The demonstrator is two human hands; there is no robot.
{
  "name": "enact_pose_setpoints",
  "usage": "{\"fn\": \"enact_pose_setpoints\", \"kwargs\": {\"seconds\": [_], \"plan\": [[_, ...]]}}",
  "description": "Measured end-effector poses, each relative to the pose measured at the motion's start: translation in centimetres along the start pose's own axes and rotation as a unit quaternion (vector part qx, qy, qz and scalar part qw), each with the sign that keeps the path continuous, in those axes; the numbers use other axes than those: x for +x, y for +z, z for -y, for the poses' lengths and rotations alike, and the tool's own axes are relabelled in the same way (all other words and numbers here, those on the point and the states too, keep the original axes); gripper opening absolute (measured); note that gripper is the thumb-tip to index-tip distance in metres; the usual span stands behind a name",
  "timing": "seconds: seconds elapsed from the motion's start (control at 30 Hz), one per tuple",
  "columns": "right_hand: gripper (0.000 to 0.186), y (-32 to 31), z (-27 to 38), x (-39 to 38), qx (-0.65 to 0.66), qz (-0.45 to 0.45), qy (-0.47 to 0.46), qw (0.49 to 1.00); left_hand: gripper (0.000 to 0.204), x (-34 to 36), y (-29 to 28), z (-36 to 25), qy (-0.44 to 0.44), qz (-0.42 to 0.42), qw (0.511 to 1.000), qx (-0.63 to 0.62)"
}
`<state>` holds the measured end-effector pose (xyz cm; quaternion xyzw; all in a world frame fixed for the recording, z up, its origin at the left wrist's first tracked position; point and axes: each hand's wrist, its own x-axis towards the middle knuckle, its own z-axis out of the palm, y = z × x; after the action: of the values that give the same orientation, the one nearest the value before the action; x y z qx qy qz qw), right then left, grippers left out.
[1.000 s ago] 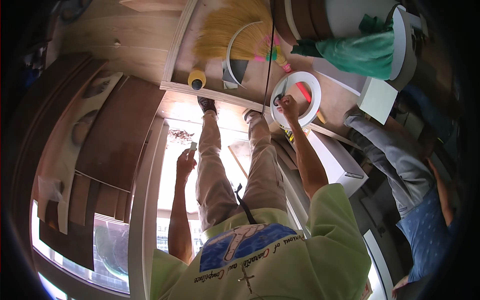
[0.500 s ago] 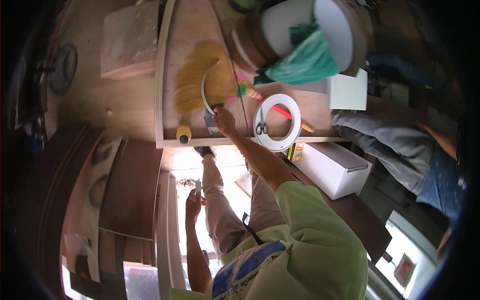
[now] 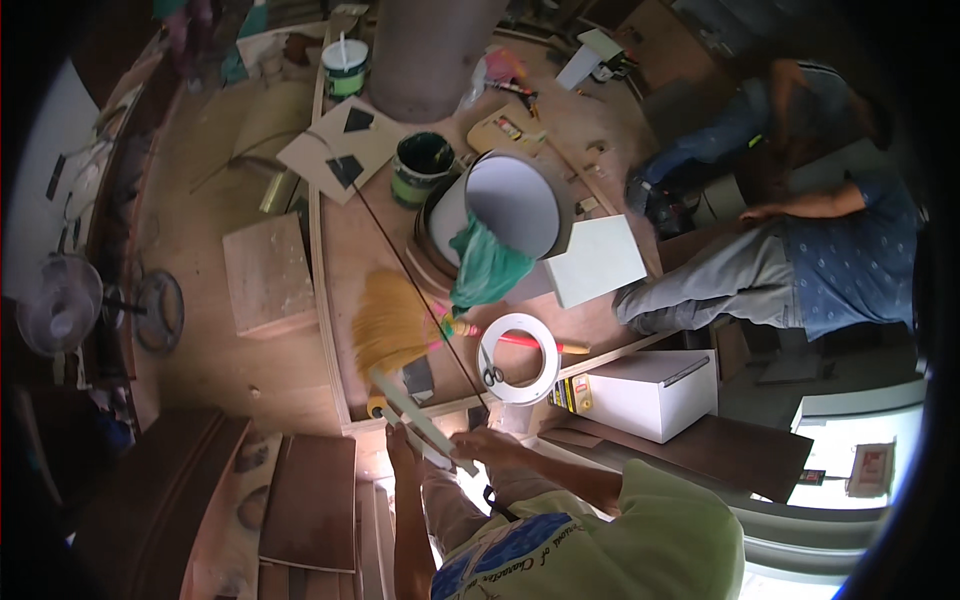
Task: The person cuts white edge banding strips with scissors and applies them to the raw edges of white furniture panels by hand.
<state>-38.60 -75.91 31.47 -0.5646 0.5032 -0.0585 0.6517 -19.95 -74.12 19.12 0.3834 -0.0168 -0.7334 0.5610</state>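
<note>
In front of my body, pale flat strips [image 3: 420, 413] run slantwise between my two hands. My left hand [image 3: 402, 445] is closed around the lower edge near one end; its fingertips are partly hidden. On the other side, my right hand [image 3: 482, 446] pinches the strip close to its nearer end. Just beyond lies a white ring-shaped roll [image 3: 545, 378] of band material, with scissors [image 3: 489, 366] resting across its rim. A broom with straw-coloured bristles [image 3: 390, 325] and a red handle lies under the roll. A small yellow cylinder [image 3: 376, 407] sits beside the strip's far end.
A large drum [image 3: 512, 205] with a green cloth [image 3: 488, 265] stands on the wooden platform [image 3: 350, 240]. Behind it are a dark-green bucket [image 3: 422, 165] and a column [image 3: 430, 60]. A white box [image 3: 640, 395] is at right. Two other people are at the right.
My right hand has drawn back from the platform with the curved white strip and come beside my left. My left hand has moved in to meet it. The view now takes in more of the platform.
</note>
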Motion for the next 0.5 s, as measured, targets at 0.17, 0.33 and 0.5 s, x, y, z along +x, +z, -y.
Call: {"fn": "enact_pose_setpoints", "kwargs": {"seconds": [0.17,0.33,0.5], "plan": [[0.029,2.5,-5.0,-2.9,0.119,-0.025,0.029,0.992,0.028,1.4,6.8,-2.6,0.003,-0.049,0.994,-0.094],[0.029,1.7,-5.1,-5.3,0.054,-0.093,-0.033,0.994,0.027,-0.7,12.2,-3.0,0.024,-0.083,0.992,-0.087],[0.024,-0.8,-3.3,-5.7,0.062,-0.057,-0.107,0.991,0.028,-3.5,17.7,-4.2,0.166,-0.077,0.969,0.166]]}}
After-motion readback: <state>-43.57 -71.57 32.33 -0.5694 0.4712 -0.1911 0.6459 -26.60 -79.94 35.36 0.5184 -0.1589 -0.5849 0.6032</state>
